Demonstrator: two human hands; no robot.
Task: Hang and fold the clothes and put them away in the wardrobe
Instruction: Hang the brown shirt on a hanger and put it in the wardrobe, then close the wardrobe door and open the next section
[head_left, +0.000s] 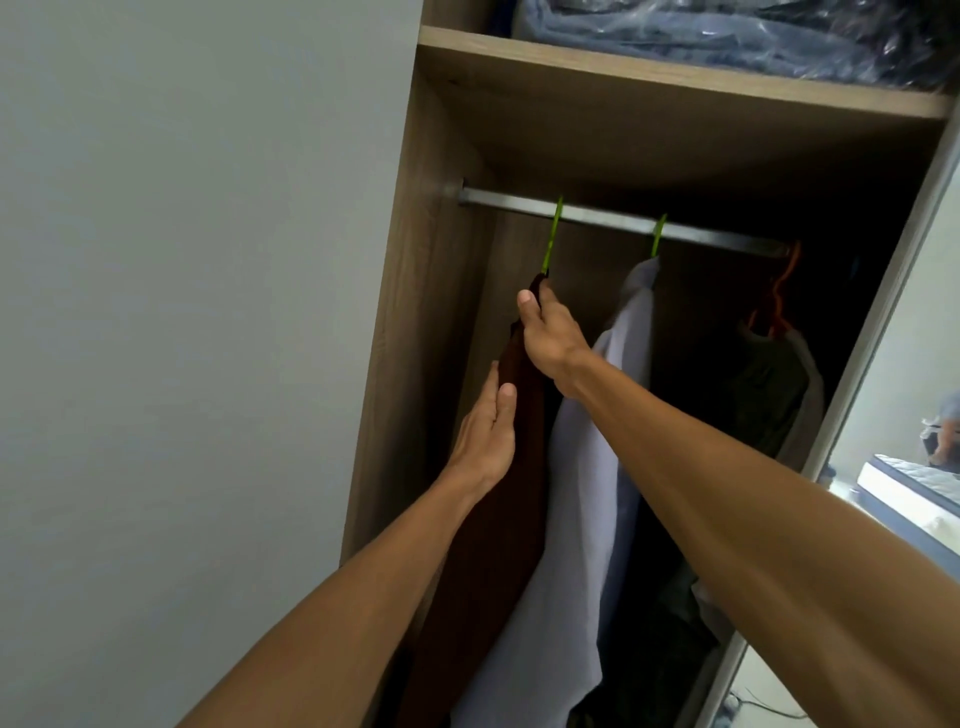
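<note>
A dark brown garment (498, 525) hangs from a green hanger (551, 236) hooked on the metal rail (602, 218) at the wardrobe's left end. My right hand (550, 338) grips the garment's top just under the hanger's neck. My left hand (488, 431) lies flat against the garment's left side, fingers together and straight. To the right hangs a pale lilac shirt (587, 519) on a second green hanger (657, 236).
An olive garment (769, 395) on an orange hanger (779, 296) hangs at the rail's right end. A wooden shelf (675, 78) above carries plastic-wrapped blue bedding (727, 36). The wardrobe's left side panel (415, 322) stands close beside my left hand. A mirrored door (893, 415) is at right.
</note>
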